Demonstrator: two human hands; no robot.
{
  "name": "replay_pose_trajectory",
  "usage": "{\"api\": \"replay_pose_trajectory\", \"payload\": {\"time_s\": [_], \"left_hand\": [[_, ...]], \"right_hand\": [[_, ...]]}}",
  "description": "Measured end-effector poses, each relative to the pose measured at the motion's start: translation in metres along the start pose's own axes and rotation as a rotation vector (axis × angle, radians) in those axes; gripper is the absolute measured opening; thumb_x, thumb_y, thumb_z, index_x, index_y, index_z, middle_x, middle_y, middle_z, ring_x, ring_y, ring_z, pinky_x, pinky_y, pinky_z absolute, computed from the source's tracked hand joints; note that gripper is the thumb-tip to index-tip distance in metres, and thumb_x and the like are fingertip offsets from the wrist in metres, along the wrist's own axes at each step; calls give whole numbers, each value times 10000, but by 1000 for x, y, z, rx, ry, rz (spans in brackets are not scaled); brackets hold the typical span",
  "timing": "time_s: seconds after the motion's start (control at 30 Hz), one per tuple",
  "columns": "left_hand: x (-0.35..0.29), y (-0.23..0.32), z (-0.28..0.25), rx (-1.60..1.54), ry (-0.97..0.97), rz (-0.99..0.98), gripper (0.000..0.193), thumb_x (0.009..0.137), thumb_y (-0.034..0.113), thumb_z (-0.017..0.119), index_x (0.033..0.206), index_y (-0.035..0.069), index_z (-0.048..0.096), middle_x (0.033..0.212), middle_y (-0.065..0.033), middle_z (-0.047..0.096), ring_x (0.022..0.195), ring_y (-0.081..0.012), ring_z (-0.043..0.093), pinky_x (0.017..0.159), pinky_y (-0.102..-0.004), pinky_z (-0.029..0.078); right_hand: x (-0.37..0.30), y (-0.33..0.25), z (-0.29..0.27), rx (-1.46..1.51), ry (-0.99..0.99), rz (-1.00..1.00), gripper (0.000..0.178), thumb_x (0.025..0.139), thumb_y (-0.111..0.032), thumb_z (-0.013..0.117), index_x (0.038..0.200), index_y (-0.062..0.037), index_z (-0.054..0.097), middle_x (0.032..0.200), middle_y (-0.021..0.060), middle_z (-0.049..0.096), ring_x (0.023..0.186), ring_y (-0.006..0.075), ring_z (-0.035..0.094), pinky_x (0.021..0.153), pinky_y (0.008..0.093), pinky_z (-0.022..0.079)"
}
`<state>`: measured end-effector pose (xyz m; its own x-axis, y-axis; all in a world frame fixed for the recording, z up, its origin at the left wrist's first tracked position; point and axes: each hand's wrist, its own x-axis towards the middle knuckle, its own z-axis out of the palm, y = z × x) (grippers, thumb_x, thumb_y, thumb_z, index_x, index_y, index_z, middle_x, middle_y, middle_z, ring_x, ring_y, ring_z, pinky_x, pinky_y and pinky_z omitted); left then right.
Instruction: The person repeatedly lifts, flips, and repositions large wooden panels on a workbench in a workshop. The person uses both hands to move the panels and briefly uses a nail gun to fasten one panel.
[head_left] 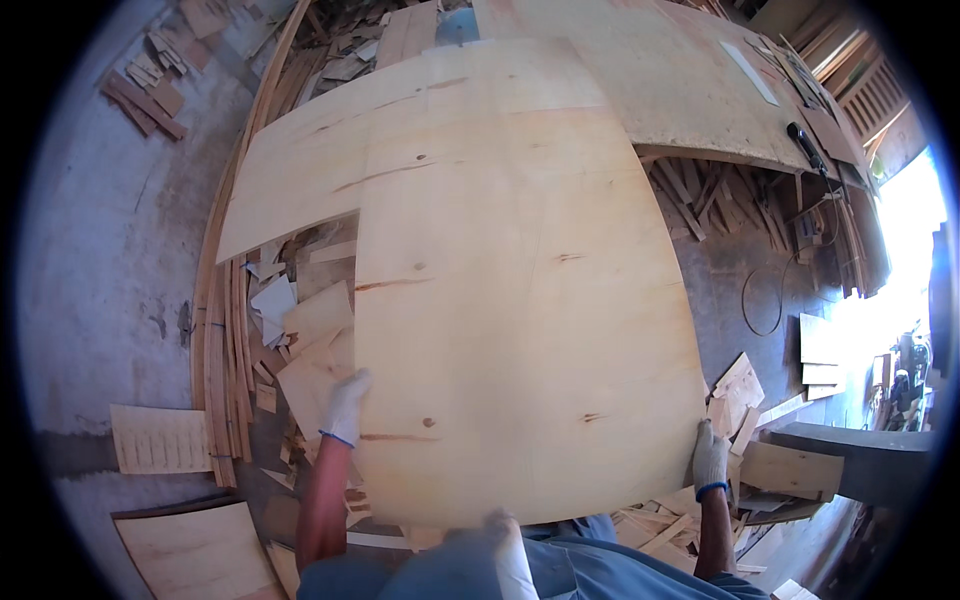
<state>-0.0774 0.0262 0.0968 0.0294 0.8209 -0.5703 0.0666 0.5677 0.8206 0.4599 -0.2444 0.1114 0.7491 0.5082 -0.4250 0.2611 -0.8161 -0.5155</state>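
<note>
A large pale plywood sheet [510, 290] with small dark knots stretches from my body toward the far worktable. My left hand [345, 403], in a white glove with a blue cuff, grips its left edge near the close end. On the opposite edge, my right hand [710, 456], gloved the same way, holds on with its fingers partly hidden. The far end overlaps another plywood panel [290, 165] that juts out to the left. At the close edge, in front of my blue clothing, is a whitish elongated thing [512, 560] that I cannot make out.
A wooden worktable [690, 90] stands at the far right, with a dark-handled tool [805, 145] on it. Long wood strips [225, 360] run along the left wall. Wood offcuts [320, 330] litter the floor on both sides. A thin cable [745, 300] loops at the right.
</note>
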Motion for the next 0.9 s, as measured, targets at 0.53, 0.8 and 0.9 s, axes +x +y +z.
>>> {"api": "replay_pose_trajectory", "payload": {"time_s": [0.53,0.8,0.9], "left_hand": [[59,-31,0,-33,152,-29,368,917,301,656,1038,-46,671,976,-64,676,878,-130,630,793,-283,516],[50,-2,18,95,130,79,371,941,303,612,1038,-51,662,962,-93,687,846,-156,658,761,-280,529],[59,-5,21,-42,115,-19,367,941,295,614,1052,-52,658,978,-94,685,853,-151,655,774,-276,529]], "right_hand": [[49,-21,11,-115,-96,67,578,1013,-479,321,1106,2,628,1029,299,648,980,468,611,833,517,464],[64,-22,14,-168,-165,-19,464,1030,-410,310,1212,-58,549,977,301,651,942,448,627,826,522,476],[71,-33,11,-85,-148,63,571,1015,-483,310,1114,-9,613,971,308,653,932,456,623,811,515,471]]}}
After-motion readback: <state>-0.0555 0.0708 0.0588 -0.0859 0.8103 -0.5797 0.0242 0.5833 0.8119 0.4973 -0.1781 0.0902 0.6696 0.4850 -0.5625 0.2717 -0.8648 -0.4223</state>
